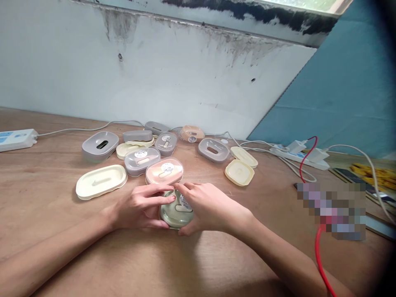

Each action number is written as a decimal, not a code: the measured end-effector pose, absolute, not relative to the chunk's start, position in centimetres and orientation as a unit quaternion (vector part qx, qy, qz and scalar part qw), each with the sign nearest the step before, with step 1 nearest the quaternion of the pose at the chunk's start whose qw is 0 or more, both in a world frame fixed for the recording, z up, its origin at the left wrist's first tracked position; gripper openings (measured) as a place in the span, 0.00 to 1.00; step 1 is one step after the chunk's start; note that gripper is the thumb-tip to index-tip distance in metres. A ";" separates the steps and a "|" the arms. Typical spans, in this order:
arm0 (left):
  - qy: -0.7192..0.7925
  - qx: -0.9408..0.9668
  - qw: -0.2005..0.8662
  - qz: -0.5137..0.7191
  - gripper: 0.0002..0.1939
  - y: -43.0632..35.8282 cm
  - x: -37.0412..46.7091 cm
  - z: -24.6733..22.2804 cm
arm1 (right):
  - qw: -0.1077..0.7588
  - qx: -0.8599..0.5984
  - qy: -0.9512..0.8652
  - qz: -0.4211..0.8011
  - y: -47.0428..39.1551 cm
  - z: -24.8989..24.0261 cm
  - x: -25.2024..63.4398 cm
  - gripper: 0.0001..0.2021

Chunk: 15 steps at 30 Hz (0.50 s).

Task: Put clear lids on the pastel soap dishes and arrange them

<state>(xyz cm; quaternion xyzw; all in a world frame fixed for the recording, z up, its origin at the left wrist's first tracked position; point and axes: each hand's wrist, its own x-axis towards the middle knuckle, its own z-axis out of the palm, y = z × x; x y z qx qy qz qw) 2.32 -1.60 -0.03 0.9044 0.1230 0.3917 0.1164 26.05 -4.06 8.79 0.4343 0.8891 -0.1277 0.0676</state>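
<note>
A pale green soap box (174, 218) with a clear lid and a round white label is held low in front of me. My left hand (140, 206) grips its left side, fingers over the top edge and thumb near the bottom. From the right, my right hand (212, 208) wraps round the other side and covers part of the label. Just behind it, a pink soap box (163, 171) with a clear lid lies on the table. A grey lidded soap box (142, 161) sits to the left of the pink one.
A cream tray (101, 181) lies left, with a grey soap box (100, 146) behind it. Grey soap box (213, 149) and cream pieces (239, 172) lie right. Power strips (309, 159) (18, 139) with white cables stand along the wall. A red cable (320, 260) crosses the right side.
</note>
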 end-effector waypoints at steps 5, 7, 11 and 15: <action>0.129 0.906 0.115 0.385 0.32 -1.7 2.4 0.2 | 0.041 0.413 0.892 -0.179 -3.9 8.2 26.3 0.45; 0.129 0.907 0.118 0.383 0.32 -1.7 2.4 0.3 | 0.021 0.417 0.892 -0.174 -4.2 7.6 26.3 0.45; 0.130 0.911 0.106 0.376 0.32 -1.7 2.5 0.4 | -0.001 0.429 0.891 -0.148 -4.6 6.6 26.2 0.41; 0.138 0.915 0.070 0.374 0.32 -1.9 2.5 0.3 | 0.027 0.420 0.898 -0.126 -4.8 7.1 25.8 0.39</action>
